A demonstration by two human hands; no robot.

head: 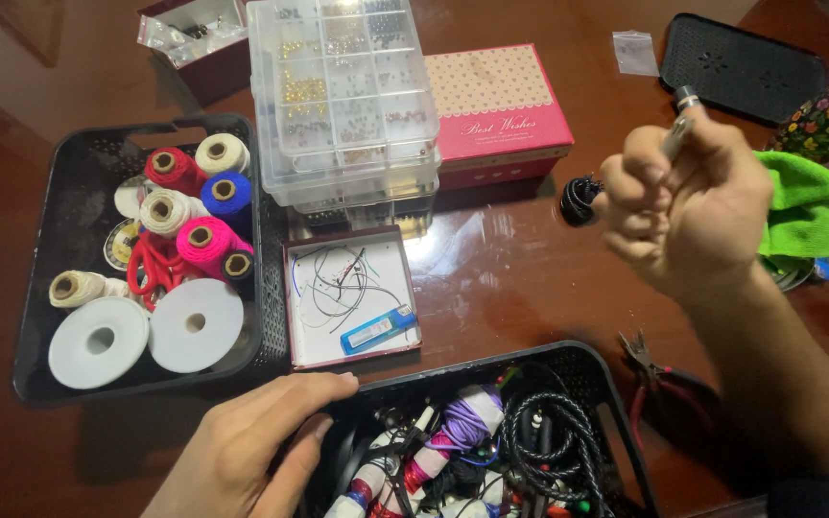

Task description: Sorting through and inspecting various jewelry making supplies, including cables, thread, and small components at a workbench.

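Pinching a slim metal tool (680, 123), right hand (688, 206) raised; left hand (256, 441) spread on cord basket (616, 436). Risk: tool slipping onto table (501, 278).

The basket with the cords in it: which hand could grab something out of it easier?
Probably the left hand. It rests open on the rim of the black basket, beside the purple cord bundle. The right hand is raised away from it, closed around a small metal tool.

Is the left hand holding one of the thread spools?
No, the left hand rests on the rim of the near black basket; the thread spools sit untouched in another basket.
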